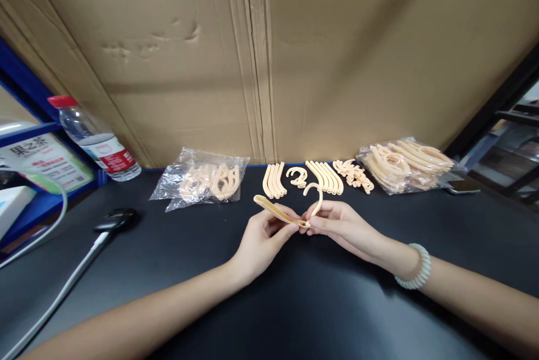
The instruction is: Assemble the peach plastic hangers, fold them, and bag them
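My left hand (269,236) is closed on a curved cream plastic hanger arm (273,209), its free end pointing up and left. Between the fingers of my right hand (343,228) is a cream hanger hook (319,197), its curve standing upright. The inner end of the arm meets the base of the hook at my fingertips, where the fingers partly cover the joint. Behind my hands lie a row of hanger arms (274,180), some loose hooks (297,176), a second row of arms (324,176) and a heap of small connector pieces (352,174).
Clear bags of cream parts lie at the back left (206,180) and back right (406,163) of the black table (278,315). At left are a water bottle (99,141) and a black device (115,219) with a white cable (63,295). Cardboard (357,57) walls the back.
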{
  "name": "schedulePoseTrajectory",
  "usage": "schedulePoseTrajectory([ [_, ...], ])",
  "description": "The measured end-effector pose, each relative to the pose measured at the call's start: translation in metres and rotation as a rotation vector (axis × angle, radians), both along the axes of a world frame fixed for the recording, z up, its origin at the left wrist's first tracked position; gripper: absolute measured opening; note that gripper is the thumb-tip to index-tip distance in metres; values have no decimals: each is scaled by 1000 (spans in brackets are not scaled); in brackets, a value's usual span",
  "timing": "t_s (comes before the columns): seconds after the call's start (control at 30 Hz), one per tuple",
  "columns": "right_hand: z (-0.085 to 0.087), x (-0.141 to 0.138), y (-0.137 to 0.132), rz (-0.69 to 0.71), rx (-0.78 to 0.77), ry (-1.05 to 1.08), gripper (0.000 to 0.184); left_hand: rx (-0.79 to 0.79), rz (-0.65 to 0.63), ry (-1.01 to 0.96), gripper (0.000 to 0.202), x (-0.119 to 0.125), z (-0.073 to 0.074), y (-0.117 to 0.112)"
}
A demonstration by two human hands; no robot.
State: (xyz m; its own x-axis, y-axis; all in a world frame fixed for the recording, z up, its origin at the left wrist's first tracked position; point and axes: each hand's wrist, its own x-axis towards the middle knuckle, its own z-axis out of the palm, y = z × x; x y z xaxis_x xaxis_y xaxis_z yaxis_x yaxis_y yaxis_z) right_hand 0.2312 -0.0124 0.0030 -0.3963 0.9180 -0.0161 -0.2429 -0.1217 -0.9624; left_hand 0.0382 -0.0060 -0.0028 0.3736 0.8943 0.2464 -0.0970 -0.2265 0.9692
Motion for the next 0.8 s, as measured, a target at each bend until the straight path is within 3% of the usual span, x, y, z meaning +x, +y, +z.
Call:
schedulePoseTrajectory([
  [0.8, -3, -2, 2, -4, 27, -38, 21, -10, 7, 24, 12, -2, -4, 2],
])
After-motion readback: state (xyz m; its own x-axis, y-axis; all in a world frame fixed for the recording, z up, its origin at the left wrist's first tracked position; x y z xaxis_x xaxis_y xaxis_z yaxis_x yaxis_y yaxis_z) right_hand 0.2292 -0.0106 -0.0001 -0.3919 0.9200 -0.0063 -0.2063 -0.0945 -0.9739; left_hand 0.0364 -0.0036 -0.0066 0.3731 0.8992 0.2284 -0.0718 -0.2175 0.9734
